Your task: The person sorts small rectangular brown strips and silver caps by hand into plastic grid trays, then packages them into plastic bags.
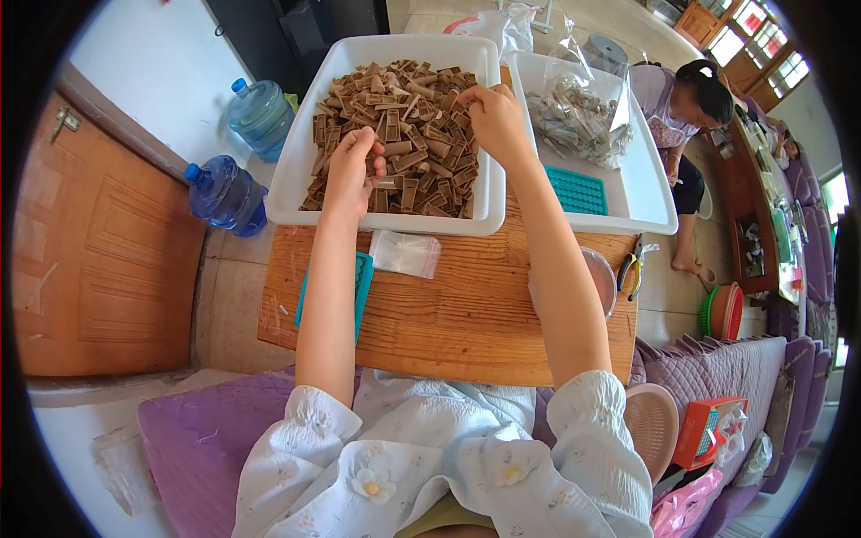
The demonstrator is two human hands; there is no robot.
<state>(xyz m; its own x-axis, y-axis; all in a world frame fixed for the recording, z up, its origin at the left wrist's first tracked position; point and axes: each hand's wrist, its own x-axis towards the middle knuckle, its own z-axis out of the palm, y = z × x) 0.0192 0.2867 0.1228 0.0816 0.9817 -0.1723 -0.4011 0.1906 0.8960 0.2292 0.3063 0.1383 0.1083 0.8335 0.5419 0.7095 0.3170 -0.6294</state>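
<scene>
A white plastic tub [293, 170] full of small brown moulded plastic pieces [421, 117] stands at the far side of the wooden table. Over the tub's near left part is my left hand [352, 175], its fingers curled closed. A small shiny, silvery piece shows by those fingertips, too small to name. My right hand [500, 121] is at the tub's right side, with thumb and fingers pinched together above the brown pieces. Whatever the right fingertips hold, if anything, cannot be made out.
A white tray [650, 202] at right holds bagged silvery parts [583, 121] and a teal grid tray [577, 191]. On the table [448, 314] lie clear bags [405, 254], another teal tray [363, 287] and pliers [632, 269]. Water bottles [226, 195] stand left; another person [668, 108] sits right.
</scene>
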